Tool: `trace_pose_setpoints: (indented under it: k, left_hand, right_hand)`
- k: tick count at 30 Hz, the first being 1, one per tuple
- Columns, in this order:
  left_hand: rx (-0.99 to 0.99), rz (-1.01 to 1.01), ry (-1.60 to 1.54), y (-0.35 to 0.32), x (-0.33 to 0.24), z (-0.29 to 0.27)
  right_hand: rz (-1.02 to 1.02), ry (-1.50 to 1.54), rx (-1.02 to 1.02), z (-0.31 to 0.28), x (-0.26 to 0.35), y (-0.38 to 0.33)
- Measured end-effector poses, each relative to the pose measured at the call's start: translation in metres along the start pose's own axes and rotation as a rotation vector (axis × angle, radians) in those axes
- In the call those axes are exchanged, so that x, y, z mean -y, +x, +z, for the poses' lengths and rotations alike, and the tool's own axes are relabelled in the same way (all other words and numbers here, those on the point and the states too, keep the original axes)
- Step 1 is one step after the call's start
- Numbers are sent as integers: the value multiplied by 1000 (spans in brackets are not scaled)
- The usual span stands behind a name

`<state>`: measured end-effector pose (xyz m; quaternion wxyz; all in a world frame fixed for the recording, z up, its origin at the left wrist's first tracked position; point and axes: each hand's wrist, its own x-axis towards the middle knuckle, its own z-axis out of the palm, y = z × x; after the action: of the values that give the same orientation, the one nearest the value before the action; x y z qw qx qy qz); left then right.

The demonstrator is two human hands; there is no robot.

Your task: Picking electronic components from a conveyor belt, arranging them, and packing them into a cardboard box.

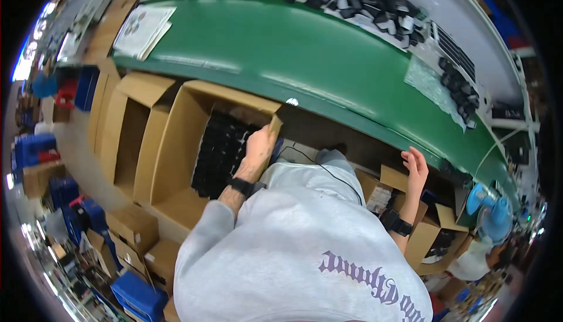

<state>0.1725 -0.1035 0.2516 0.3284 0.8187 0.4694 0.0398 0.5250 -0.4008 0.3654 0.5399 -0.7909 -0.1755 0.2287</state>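
Note:
My left hand (258, 146) is closed on the right-hand edge of a large open cardboard box (176, 146), which stands against the green worktable (246, 35). Inside that box lie rows of black parts (220, 152), too small to name by kind. The bracelet-like black band on my left wrist rests beside them. Off to the right, my right hand (416, 162) hovers near the table's front edge with its fingers bent and partly spread, holding nothing.
Small black and grey pieces (358, 0) are heaped at the table's back; more lie on clear plastic wrap (434, 84) at right. Papers (143, 29) lie at left. Open cartons (126, 140) flank me, and a blue fan (495, 219) stands right. A dark cable crosses my lap.

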Motion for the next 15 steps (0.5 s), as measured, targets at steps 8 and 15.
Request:
trace_pose_setpoints:
  k: [8,15]
  left_hand:
    - [-50,99,-111,-16,2,-6]
    - [30,20,-158,7,-27,-12]
  right_hand:
    - [42,233,-112,-33,-57,13]
    - [-3,-33,-244,-145,-128,117]
